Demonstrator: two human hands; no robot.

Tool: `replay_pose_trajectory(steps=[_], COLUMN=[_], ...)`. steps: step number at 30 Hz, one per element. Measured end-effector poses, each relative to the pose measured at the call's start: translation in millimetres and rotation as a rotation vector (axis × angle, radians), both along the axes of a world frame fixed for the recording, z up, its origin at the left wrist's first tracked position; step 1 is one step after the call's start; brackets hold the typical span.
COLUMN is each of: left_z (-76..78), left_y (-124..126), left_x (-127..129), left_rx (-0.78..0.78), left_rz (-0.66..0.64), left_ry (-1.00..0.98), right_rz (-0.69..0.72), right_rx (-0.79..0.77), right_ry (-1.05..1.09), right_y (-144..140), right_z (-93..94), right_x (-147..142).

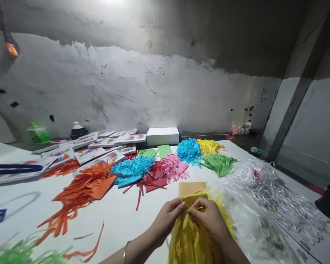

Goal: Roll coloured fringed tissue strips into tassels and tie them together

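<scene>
At six o'clock on the white worktable (121, 216), a person's two bare hands work a yellow fringed tissue-paper tassel (191, 234), its uncut top edge pinched between them and its cut strips hanging toward the camera. The left hand (167, 218) grips the top from the nine o'clock side, thumb and forefinger closed on the paper; the right hand (210, 220) grasps it from three o'clock, fingers curled over the folded band — both wrists low, a thin metal bangle (125, 251) on the left forearm. Judged from the table, much of the cutting looks done: fringed heaps already lie at twelve o'clock — orange strips (79, 190), blue fringe (132, 170), red fringe (154, 179), pink fringe (173, 167), another blue heap (189, 150), yellow fringe (209, 146) and green fringe (218, 163). A flat tan paper sheet (191, 187) lies just beyond the hands. Crinkled clear plastic wrapping (266, 198) fills three o'clock. This yellow piece appears still unfinished, its top only partly gathered.
</scene>
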State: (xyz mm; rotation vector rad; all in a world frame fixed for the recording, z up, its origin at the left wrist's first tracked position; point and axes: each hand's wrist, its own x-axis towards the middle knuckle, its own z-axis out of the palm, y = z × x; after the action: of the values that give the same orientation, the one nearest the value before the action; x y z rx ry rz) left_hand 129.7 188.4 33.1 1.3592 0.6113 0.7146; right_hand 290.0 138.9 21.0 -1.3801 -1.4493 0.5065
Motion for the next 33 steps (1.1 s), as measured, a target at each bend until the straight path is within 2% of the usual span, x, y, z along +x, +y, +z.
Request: replay_pose_trajectory(steps=[2, 6, 12, 17, 20, 26, 33], left_z=[-8.2, -13.7, -13.1, -13.7, -13.6, -9.1, -4.2], left_y=[-6, -14, -21, -24, -25, -29, -36], left_x=[-7, -20, -29, -33, -35, -36, -36], left_rx=[-0.027, -0.010, 0.103, 0.231, 0.320, 0.470, 0.575], left_rz=[0.013, 0.034, 0.079, 0.140, 0.161, 0.154, 0.129], left_ry=[0.015, 0.043, 0.097, 0.165, 0.201, 0.246, 0.263], right_rz=[0.030, -0.046, -0.062, 0.032, 0.022, 0.004, 0.037], right_rx=[-0.033, 0.013, 0.009, 0.035, 0.017, -0.032, -0.086], right_ry=[0.019, 0.012, 0.008, -0.032, -0.029, 0.018, 0.092], right_y=[-6, -18, -29, -37, -41, -46, -48], right_z=[-0.2, 4.2, 6.0, 12.0, 15.1, 15.7, 7.1], right_x=[-4, -12, -21, -25, -26, -26, -23])
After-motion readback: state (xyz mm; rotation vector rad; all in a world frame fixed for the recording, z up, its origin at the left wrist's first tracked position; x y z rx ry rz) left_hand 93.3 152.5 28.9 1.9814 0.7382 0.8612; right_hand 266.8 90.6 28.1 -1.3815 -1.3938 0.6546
